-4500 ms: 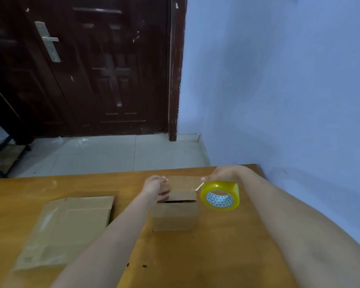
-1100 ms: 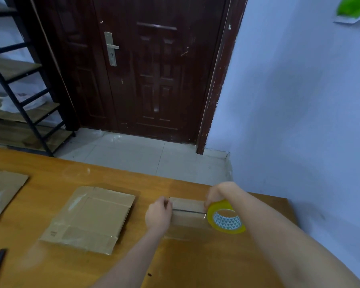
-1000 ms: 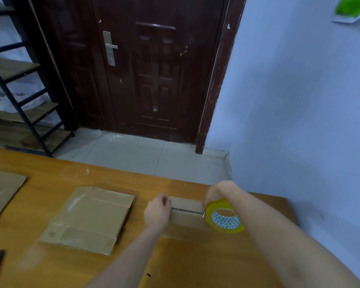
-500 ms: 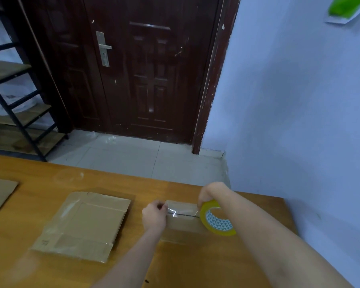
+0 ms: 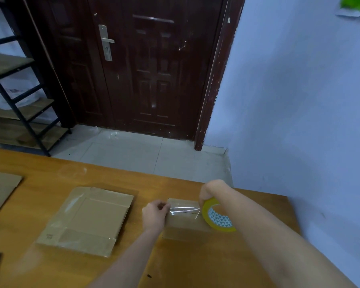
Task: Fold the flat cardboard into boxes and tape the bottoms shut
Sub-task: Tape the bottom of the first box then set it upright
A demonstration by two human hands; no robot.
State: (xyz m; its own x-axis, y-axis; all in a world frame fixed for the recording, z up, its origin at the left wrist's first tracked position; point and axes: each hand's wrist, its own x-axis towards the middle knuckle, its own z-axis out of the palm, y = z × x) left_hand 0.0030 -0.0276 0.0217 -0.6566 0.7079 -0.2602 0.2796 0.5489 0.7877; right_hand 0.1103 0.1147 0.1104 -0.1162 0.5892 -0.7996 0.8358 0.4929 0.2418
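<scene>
Now — left hand (image 5: 154,215) grip pinched on tape end (image 5: 170,210) | right hand (image 5: 211,191) grip closed on tape roll (image 5: 217,217) | strip spans box (image 5: 183,225) seam between both grips | flat cardboard (image 5: 87,219) on surface (image 5: 40,179), left of left grip

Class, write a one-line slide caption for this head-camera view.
Left hand pins clear tape across a small brown cardboard box while the right hand pulls the yellow tape roll.
</scene>
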